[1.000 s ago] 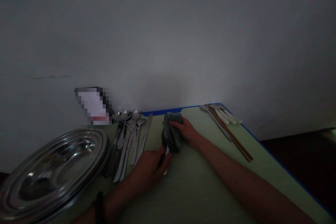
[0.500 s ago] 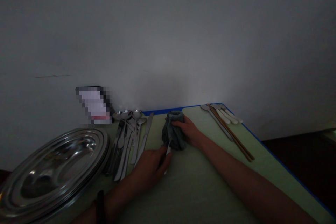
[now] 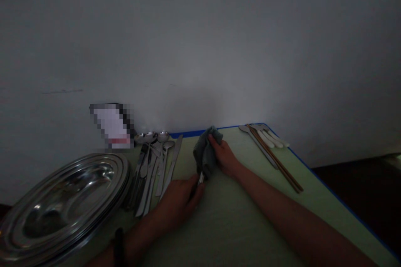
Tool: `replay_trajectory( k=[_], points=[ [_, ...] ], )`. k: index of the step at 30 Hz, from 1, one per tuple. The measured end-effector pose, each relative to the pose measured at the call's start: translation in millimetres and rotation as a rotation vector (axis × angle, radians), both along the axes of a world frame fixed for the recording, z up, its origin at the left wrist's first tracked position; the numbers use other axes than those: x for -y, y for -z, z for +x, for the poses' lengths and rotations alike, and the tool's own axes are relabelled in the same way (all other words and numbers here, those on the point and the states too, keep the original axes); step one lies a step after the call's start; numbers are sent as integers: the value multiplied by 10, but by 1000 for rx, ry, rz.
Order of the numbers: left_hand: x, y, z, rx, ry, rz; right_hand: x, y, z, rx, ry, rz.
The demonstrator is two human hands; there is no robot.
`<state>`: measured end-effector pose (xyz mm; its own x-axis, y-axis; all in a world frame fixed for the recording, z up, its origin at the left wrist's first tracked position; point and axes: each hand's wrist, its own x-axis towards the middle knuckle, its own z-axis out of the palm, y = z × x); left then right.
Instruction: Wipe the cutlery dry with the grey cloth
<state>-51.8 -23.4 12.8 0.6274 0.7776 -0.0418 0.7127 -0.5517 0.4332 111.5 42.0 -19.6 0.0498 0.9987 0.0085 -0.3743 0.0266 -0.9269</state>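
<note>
My left hand (image 3: 181, 197) is closed around a metal cutlery handle (image 3: 201, 178). The far end of that piece is hidden in a grey-green cloth (image 3: 204, 154), so I cannot tell its kind. My right hand (image 3: 226, 157) grips the cloth from the right, thumb on top. Both hands are over the middle of the table (image 3: 219, 225). Just left of them lies a table knife (image 3: 175, 156), beside a spread of metal spoons (image 3: 163, 136) and other cutlery.
Shiny oval metal trays (image 3: 72, 200) are stacked at the left. A pixelated, phone-like object (image 3: 112, 125) leans on the wall behind. To the right lie a long-handled spoon (image 3: 260, 148), brown chopsticks (image 3: 282, 167) and white-handled cutlery (image 3: 272, 138). Blue trim edges the table.
The cloth has shifted and folded differently around the utensil, its top now higher and further right. My right hand has turned slightly with it; the left hand stays almost in place.
</note>
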Motion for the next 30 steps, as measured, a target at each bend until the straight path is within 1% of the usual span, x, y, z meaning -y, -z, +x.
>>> replay_trajectory(
  k=[4,8,10,14,16,20,22,24,27,30],
  points=[
    [-21,36,-6,29,-73,-27,-5,-25,4,-16,27,-39],
    [-47,42,4,100,-163,-72,18,-72,-37,-138,42,-113],
    [-54,37,10,116,-179,-76,58,-96,-77,-194,31,-138],
    [-53,35,11,118,-162,-81,153,-130,-145,-263,16,-182],
    [-46,35,9,107,-153,-79,183,-141,-152,-275,-12,-171],
    [-30,22,15,81,-137,-59,190,-167,-121,-313,-155,-103],
    [-22,16,16,72,-128,-50,177,-182,-102,-321,-196,-90],
    [-15,15,11,82,-114,-48,160,-194,-88,-326,-161,-122],
    [-5,17,-6,125,-69,-53,137,-196,-69,-315,-45,-181],
    [0,11,-22,140,-30,-61,123,-181,-45,-255,5,-166]
  ],
)
